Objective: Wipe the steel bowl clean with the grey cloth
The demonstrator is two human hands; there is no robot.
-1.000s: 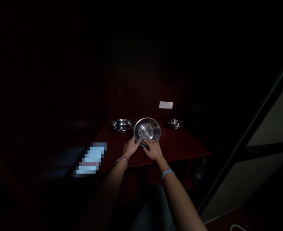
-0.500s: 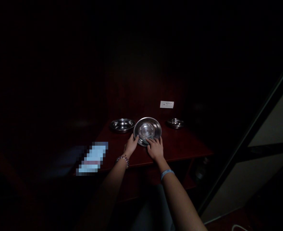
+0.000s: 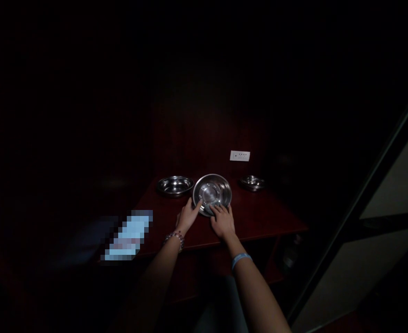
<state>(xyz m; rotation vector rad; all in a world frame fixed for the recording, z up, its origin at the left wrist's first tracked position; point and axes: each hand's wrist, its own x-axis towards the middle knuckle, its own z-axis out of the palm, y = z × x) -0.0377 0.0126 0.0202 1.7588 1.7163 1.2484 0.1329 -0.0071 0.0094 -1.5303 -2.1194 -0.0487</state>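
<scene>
A shiny steel bowl (image 3: 210,192) is tilted up towards me above the dark red table, its inside with a ring of small marks facing me. My left hand (image 3: 189,216) grips its lower left rim, thumb inside and fingers behind. At the lower right of the bowl, my right hand (image 3: 223,222) presses a small grey cloth (image 3: 213,208) against the inner wall. The cloth lies mostly under the fingers, so its exact kind is hard to make out. A bead bracelet is on my left wrist and a blue band on my right.
Left of the held bowl stands a wide steel bowl (image 3: 175,186); small steel bowls (image 3: 252,183), seemingly stacked, are at the right. A blurred-out bright screen (image 3: 129,236) lies at the table's (image 3: 259,219) left. A white socket (image 3: 240,156) is on the back wall. Surroundings are very dark.
The whole scene sits slightly lower in view. My right fingers and the cloth have shifted a little inside the bowl; both hands keep their hold.
</scene>
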